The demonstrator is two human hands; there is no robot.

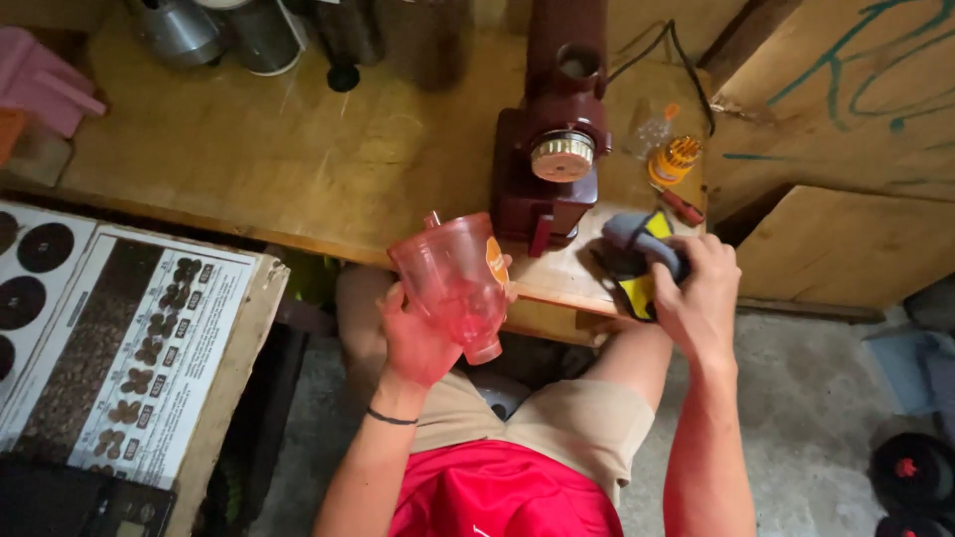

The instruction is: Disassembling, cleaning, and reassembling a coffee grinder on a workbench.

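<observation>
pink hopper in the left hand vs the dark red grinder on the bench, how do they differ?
The pink hopper is see-through plastic; the dark red grinder is opaque. The hopper is held tilted in the left hand, off the bench; the grinder stands on the wooden bench, untouched. The hopper is the smaller. Both are reddish. The right hand grips a grey and yellow cloth.

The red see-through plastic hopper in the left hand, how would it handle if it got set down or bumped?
The red plastic hopper looks thin-walled and empty, so probably light. It narrows to a small neck, so it may tip if stood on that end. The left hand grips it alone, suggesting it is stiff.
</observation>
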